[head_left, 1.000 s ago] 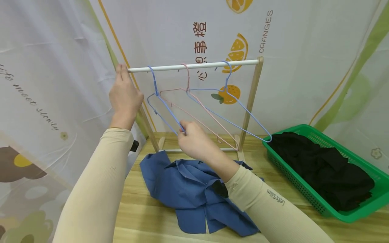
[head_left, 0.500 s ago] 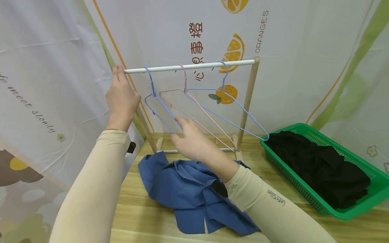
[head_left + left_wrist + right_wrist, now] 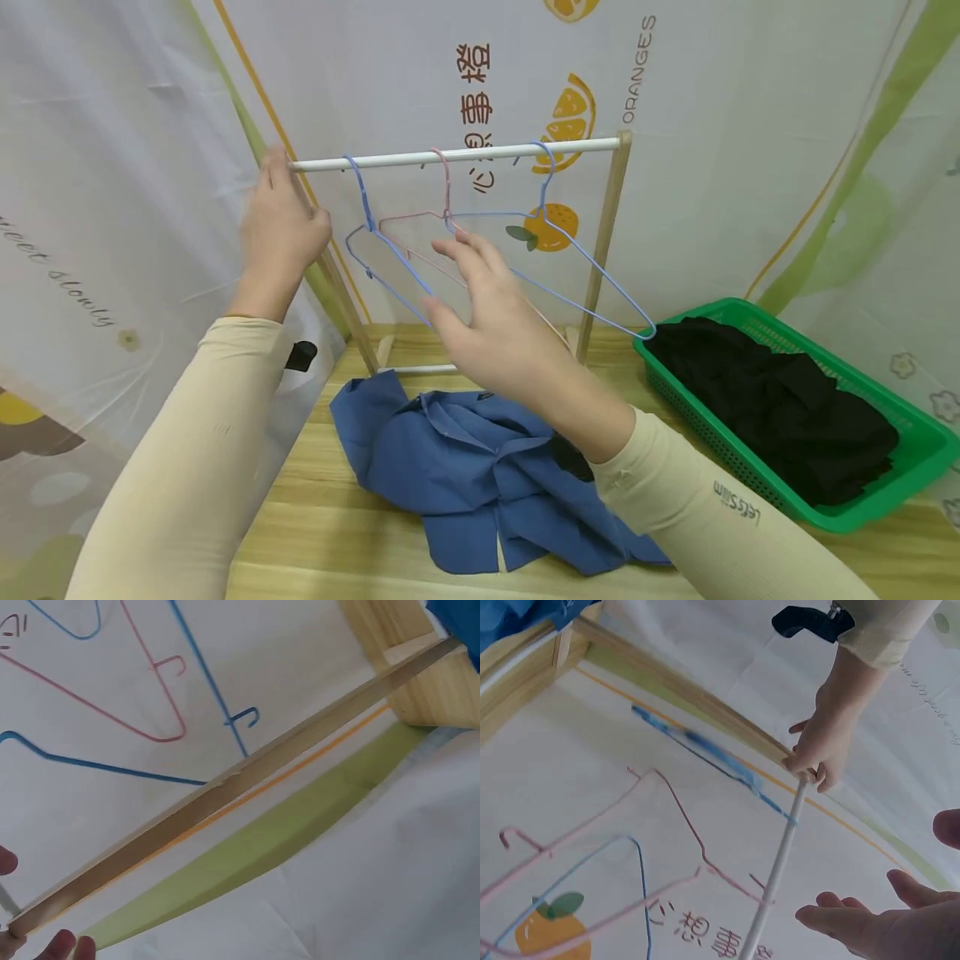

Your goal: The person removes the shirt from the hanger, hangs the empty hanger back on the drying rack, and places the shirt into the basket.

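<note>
My left hand (image 3: 281, 225) holds the top left corner of a small clothes rack, where the white rod (image 3: 401, 159) meets the wooden post; in the right wrist view its fingers close round that corner. My right hand (image 3: 502, 325) is raised in front of the hangers, fingers spread and thumb apart, holding nothing. Along the rod hang a blue hanger (image 3: 366, 208) at left, a pink hanger (image 3: 447, 187) in the middle and another blue hanger (image 3: 543, 196) at right. The right hand hides part of the pink one. Below lies a crumpled blue garment (image 3: 450, 467).
A green basket (image 3: 847, 521) holding black clothes (image 3: 780, 400) stands at the right on the wooden table (image 3: 322, 533). The right hanger's corner reaches its rim in the head view. Printed curtains surround the table.
My right hand has let go of the left blue hanger, opened its fingers and risen to the right. The left hand keeps its hold on the rack corner. The head view has shifted slightly.
</note>
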### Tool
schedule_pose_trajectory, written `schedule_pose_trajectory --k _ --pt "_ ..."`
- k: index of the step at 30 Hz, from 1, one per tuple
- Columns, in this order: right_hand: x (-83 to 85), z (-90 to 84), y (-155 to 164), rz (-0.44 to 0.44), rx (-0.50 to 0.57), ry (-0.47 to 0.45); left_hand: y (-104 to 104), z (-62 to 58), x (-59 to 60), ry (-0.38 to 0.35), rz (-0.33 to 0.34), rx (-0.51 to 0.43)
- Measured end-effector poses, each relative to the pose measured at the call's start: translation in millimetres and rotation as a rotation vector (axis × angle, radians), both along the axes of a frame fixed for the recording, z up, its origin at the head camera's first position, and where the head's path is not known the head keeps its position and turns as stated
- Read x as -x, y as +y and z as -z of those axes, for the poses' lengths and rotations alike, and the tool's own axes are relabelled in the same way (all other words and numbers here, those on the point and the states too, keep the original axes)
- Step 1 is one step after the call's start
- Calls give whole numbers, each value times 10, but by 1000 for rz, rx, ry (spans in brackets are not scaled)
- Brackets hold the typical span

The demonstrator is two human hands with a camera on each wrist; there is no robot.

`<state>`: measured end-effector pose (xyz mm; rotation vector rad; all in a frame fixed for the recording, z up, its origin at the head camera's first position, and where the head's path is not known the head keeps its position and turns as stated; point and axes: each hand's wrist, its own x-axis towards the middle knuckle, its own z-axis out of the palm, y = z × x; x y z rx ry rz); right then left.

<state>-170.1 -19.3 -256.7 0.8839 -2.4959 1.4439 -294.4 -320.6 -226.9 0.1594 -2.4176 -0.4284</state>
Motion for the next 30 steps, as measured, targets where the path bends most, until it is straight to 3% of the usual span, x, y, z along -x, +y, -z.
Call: schedule_pose_trajectory --k 4,8,14,17,20,24,27,30 --pt "-30 -53 211 26 11 61 34 -86 -76 -48 24 41" --pt "-79 -65 459 79 30 103 143 -67 -211 -38 44 60" --pt "-217 106 768 63 110 84 300 172 -614 64 57 -86" --pt "-305 281 882 52 123 69 356 339 -810 72 61 -98" --pt "-372 459 993 64 81 45 388 511 -984 -30 66 -97" --pt "-400 707 1123 100 0 -8 410 769 -1141 -234 79 -108" --pt "-383 915 1209 136 -83 -64 414 1012 -1159 -370 109 -122" --pt "-322 1172 1291 180 -210 -147 400 1316 -1103 -510 147 -116"
